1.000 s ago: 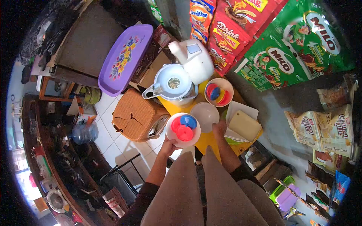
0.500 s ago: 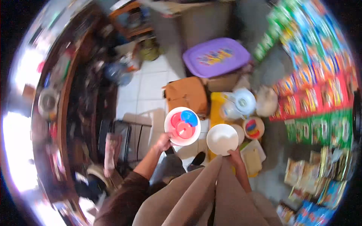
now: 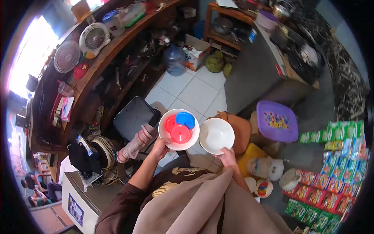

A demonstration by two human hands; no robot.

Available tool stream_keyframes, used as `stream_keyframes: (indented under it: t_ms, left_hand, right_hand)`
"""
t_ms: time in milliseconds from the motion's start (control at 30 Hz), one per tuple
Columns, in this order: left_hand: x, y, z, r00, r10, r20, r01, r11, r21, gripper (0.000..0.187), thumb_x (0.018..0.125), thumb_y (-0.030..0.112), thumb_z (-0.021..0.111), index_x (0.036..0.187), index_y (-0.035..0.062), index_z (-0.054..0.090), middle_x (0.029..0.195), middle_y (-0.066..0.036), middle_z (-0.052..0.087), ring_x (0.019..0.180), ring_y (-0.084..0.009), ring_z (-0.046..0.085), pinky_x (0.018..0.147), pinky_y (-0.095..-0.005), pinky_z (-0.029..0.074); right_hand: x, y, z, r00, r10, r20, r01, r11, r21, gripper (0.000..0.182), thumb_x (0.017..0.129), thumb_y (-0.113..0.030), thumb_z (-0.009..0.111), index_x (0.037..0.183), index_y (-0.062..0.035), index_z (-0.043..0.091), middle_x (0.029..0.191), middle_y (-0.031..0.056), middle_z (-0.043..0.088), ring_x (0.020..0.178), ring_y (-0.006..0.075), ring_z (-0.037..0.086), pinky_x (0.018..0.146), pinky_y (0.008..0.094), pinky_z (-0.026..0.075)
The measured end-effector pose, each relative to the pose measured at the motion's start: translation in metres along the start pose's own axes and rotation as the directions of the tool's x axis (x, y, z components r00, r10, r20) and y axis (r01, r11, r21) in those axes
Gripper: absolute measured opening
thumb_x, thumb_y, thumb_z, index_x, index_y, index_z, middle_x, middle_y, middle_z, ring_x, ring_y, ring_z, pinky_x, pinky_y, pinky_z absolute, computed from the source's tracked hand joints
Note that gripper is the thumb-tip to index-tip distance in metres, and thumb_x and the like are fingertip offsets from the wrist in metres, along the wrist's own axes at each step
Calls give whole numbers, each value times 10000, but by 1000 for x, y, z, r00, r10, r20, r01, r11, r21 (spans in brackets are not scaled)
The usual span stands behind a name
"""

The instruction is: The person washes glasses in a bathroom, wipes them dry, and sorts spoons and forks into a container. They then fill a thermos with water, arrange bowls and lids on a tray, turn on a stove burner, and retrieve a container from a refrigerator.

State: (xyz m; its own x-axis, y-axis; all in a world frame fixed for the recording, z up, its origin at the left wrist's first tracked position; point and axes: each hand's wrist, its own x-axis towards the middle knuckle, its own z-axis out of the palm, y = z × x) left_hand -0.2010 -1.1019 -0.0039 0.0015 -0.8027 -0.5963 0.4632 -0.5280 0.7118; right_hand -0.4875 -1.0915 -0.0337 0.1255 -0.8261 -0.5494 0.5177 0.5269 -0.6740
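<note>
My left hand (image 3: 160, 149) grips the rim of a white bowl (image 3: 163, 121), thumb over the near edge. Inside that bowl lie two red plastic lids (image 3: 181, 133) and a blue lid (image 3: 185, 119), round and overlapping. A second white bowl (image 3: 219, 136) is held by its near rim in my right hand (image 3: 226, 157); its bare inside faces up. The two bowls are side by side at chest height, rims very near each other in this view. Behind the right bowl is an orange-brown bag (image 3: 238, 132).
A black-seated chair (image 3: 134, 117) with a striped cloth (image 3: 136, 145) stands left. At right are a purple tray (image 3: 276, 121), a small tub with coloured things (image 3: 263, 188) and hanging sachets (image 3: 311, 191). Ahead, a blue water jug (image 3: 174, 60) and green gas cylinder (image 3: 214, 61) sit on white tiles.
My view has swung to the left, showing more of the shelves and chair. The two bowls have come closer together, each still in the same hand.
</note>
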Motion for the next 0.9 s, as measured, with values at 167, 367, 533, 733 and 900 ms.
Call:
stream_keyframes:
  t_ms: [167, 367, 533, 733, 900]
  left_hand:
    - [31, 57, -36, 996, 15, -87, -27, 989, -144, 405, 685, -12, 464, 1084, -64, 421, 928, -144, 565, 825, -262, 593, 685, -378, 525]
    - [46, 85, -82, 949, 161, -270, -248, 912, -326, 424, 663, -28, 455, 1080, -87, 406, 949, -187, 546, 828, -283, 594, 717, -382, 520]
    - [53, 79, -125, 861, 187, -473, -407, 812, -419, 519, 638, -58, 444, 1148, -51, 349, 1004, -172, 519, 841, -280, 584, 722, -387, 521]
    - [86, 101, -120, 683, 116, -721, -588, 672, -449, 525, 644, -60, 443, 1158, -52, 336, 1008, -180, 518, 831, -284, 592, 701, -407, 530]
    - [139, 159, -93, 601, 24, -799, -698, 501, -511, 475, 648, -27, 468, 1112, -70, 378, 995, -178, 534, 845, -285, 589, 717, -398, 521]
  right_hand:
    - [64, -22, 75, 992, 53, 117, -39, 992, -118, 415, 726, -25, 449, 1131, 42, 386, 877, 162, 571, 642, 252, 590, 491, 288, 479]
    - [121, -44, 150, 964, 147, 220, -76, 951, -301, 422, 720, -8, 418, 1138, 37, 375, 882, 163, 568, 627, 236, 588, 477, 281, 478]
    - [183, -56, 212, 917, 320, 240, -128, 804, -581, 427, 719, -1, 402, 1141, 39, 362, 875, 169, 563, 618, 236, 585, 471, 279, 474]
    - [289, -73, 283, 804, 492, 334, -153, 714, -683, 434, 707, 7, 383, 1137, 58, 344, 881, 200, 551, 614, 253, 586, 469, 293, 489]
    - [369, -128, 349, 706, 608, 364, -112, 603, -790, 464, 692, -1, 386, 1146, 64, 321, 898, 202, 546, 655, 260, 600, 463, 301, 511]
